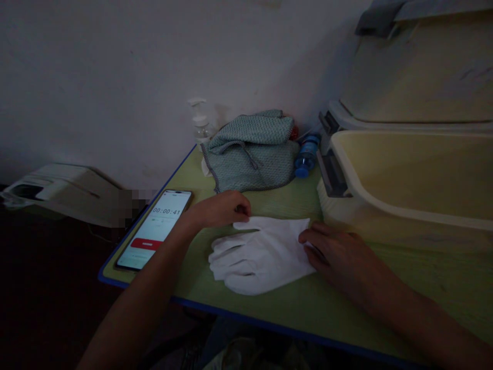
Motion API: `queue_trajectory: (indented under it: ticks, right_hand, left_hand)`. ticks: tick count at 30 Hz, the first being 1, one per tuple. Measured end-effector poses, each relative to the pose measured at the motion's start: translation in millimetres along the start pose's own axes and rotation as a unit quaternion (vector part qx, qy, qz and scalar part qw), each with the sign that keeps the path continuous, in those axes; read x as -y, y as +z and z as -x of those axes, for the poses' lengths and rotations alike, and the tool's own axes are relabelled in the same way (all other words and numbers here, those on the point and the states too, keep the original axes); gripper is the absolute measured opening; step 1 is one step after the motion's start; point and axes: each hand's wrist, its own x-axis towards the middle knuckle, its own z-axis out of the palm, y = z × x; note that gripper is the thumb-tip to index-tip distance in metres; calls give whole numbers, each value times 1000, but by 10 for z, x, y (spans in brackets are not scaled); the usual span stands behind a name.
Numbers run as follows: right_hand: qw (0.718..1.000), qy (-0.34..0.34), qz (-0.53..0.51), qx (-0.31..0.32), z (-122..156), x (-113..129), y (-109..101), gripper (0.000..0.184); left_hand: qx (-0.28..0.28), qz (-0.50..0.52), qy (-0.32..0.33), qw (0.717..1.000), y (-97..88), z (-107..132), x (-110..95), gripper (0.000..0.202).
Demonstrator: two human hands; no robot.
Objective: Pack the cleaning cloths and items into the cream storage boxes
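A white cloth glove point(265, 257) lies flat on the table, its fingers toward the left and its cuff toward the right. My left hand point(225, 209) reaches over the glove's thumb, and its curled fingertips pinch the tip. At the cuff, my right hand point(335, 249) has its thumb and fingers closed on the edge. Parts of both hands' fingertips are hidden from this angle.
A phone point(156, 228) showing a timer lies by the table's left edge. Behind the glove are a folded grey-green cloth point(254, 154), a pump bottle point(201, 126) and a blue-capped bottle point(307, 155). An open-lidded storage bin point(385, 205) stands at right.
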Motion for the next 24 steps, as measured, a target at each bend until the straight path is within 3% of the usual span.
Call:
queue_trajectory:
  ticks: [8, 14, 17, 21, 24]
  right_hand:
    - [998, -2, 61, 12, 17, 29, -55, 12]
    - [996, -59, 17, -63, 20, -40, 12, 14]
    - [987, -91, -18, -134, 15, -53, 64, 13]
    - [959, -146, -43, -239, 3, 21, 107, 22]
    - [958, -164, -24, -235, -3, 90, 159, 31]
  left_hand:
    - [-11, -39, -8, 999, 32, 26, -52, 8]
    - [-22, -90, -1, 996, 65, 36, -45, 12]
    - [-29, -92, -4, 995, 80, 36, -30, 12]
    - [-109, -75, 27, 991, 126, 17, -52, 23]
    - [-210, -58, 56, 974, 181, -8, -157, 24]
